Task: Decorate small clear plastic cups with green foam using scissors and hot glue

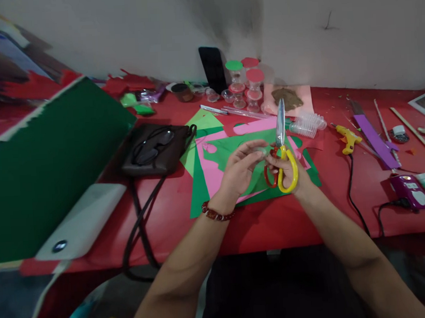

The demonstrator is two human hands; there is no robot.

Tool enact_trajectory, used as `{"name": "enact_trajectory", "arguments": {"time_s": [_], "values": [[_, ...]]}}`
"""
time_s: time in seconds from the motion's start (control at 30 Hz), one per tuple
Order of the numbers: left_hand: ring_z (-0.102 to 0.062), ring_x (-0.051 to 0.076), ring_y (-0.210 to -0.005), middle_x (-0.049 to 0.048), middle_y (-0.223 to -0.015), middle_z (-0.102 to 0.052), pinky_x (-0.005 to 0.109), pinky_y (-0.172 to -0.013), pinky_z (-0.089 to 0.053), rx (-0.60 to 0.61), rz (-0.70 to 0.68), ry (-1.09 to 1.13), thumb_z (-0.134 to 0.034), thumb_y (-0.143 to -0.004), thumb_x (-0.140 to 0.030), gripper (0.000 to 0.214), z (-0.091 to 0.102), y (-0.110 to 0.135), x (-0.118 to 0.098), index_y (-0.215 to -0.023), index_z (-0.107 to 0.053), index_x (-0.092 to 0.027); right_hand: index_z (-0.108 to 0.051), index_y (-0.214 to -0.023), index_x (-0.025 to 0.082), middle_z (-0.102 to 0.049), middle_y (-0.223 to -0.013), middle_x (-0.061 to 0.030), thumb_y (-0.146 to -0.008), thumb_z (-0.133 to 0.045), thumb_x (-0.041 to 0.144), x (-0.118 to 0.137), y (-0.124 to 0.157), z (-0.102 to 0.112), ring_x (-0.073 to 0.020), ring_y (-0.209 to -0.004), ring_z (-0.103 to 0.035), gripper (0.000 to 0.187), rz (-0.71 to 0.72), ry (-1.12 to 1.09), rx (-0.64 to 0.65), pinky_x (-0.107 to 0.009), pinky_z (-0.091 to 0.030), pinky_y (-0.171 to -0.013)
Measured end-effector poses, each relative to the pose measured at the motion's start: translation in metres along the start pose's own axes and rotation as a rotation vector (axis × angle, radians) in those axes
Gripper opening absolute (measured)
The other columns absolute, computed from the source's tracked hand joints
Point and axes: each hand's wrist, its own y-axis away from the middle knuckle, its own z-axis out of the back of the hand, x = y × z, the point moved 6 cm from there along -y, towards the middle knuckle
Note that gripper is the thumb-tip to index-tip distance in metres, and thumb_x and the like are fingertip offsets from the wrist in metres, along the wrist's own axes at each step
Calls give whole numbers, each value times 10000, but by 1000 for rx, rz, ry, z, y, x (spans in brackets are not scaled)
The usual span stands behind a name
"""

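Note:
My left hand (239, 169) pinches a small translucent piece (262, 150) between thumb and fingers; its exact kind is too small to tell. Close beside it, my right hand (289, 171) is closed around scissors (281, 122) with one yellow and one red handle. The blades point up and away from me, pressed together. The right fingertips are near the small piece, and whether they touch it I cannot tell. Under both hands lie a green sheet (219, 147), a pink sheet (209, 178) with cut-outs, and a dark green sheet (196, 198).
A phone (213, 69) leans on the wall beside clear cups with coloured tops (254, 76). On the right are a yellow glue gun (348, 138), a purple-handled tool (375, 141) and a purple box (410, 191). At left are a dark bag (152, 167) with sunglasses and a green board (56, 162).

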Motion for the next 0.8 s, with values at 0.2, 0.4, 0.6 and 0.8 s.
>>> {"name": "enact_trajectory", "arguments": {"time_s": [0.2,0.4,0.6,0.8], "values": [[-688,148,-819,66,-984,-778,272,-808,-559,35,24,-29,-797,-808,-259,161,0,2,-7,-945,-801,-174,-595,-970,248,-624,-654,111,-470,-1016,268,2,4,-5,-62,-502,-540,654,0,10,-5,-166,-371,-438],[-680,165,-929,40,-1013,-764,261,-846,-539,146,23,-182,-924,-704,-163,397,1,1,-5,-1084,-820,-213,-581,-966,265,-602,-629,122,-480,-992,278,16,5,-1,-68,-493,-524,637,61,1,-67,-168,-348,-427],[-710,173,-804,85,-1004,-781,276,-703,-573,-15,209,139,-701,-959,-428,263,15,-6,-3,-966,-797,-183,-576,-994,258,-702,-698,55,-564,-975,437,23,7,-2,-81,-536,-571,614,94,-41,-60,-162,-368,-445],[-659,161,-697,87,-914,-774,303,-670,-555,-45,241,296,-651,-985,-424,277,25,-9,-12,-919,-764,-180,-576,-960,257,-645,-660,66,-644,-923,445,29,7,0,-71,-496,-524,506,101,-27,-35,-162,-319,-414]]}}
